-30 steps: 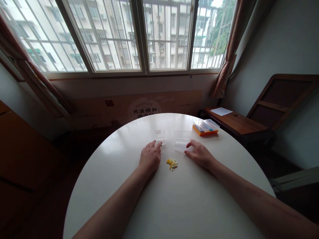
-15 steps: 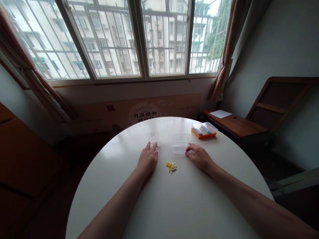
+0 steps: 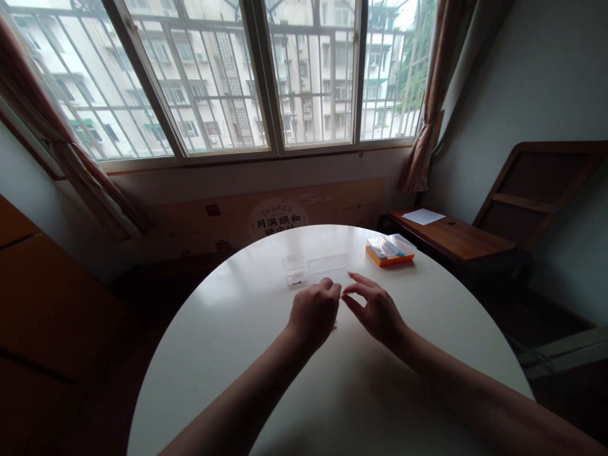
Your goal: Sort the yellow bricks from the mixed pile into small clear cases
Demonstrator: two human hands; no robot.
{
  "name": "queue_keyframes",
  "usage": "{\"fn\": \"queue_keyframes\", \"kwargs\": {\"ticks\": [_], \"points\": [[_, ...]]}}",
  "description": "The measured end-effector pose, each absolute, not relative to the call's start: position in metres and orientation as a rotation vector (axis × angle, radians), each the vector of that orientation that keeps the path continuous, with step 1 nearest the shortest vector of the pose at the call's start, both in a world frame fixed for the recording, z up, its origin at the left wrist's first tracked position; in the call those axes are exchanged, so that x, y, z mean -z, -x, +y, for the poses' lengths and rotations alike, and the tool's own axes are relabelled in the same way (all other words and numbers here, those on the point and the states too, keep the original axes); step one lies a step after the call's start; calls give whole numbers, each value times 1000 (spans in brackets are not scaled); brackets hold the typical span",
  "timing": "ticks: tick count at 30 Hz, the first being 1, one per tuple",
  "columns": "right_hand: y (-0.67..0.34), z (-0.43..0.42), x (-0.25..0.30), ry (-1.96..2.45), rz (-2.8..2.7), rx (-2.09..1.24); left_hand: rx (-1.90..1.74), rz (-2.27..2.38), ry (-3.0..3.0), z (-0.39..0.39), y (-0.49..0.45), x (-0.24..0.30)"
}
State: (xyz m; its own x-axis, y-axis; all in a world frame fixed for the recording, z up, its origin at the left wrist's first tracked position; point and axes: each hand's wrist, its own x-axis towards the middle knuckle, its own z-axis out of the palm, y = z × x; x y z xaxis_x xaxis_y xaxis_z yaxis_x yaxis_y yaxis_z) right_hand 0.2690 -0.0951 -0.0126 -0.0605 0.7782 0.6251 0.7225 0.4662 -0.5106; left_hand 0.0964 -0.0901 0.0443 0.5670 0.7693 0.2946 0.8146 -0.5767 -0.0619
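A clear plastic box (image 3: 327,263) with its lid open stands in front of my hands, its near part hidden by them. My right hand (image 3: 375,310) has thumb and fingertips closed at the box's right side. Beside it, my left hand (image 3: 313,313) is closed, its fingertips near the right thumb. Whatever those left fingers pinch is hidden. A few of the small yellow pieces (image 3: 335,325) peek out past my left hand, which covers the others. A smaller clear case (image 3: 295,272), also open, sits just left of the box with something dark inside.
An orange box (image 3: 390,253) with clear lids lies toward the back right of the round white table (image 3: 213,342). Beyond the table's right edge, a wooden chair (image 3: 475,244) has a white paper (image 3: 424,216) on it. A barred window is behind.
My left hand has left the smaller case, moved right and closed beside my right hand, over the yellow pieces. The clear box and my right hand have shifted left.
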Motion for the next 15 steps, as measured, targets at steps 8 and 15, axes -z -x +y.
{"fn": "queue_keyframes", "kwargs": {"ticks": [8,15], "points": [[-261,-104,11,1141,-1823,-58,186,-1353,2559,-103,-81,-50],[-266,-107,1,971,-1780,-43,243,-1699,2136,-41,32,-75]]}}
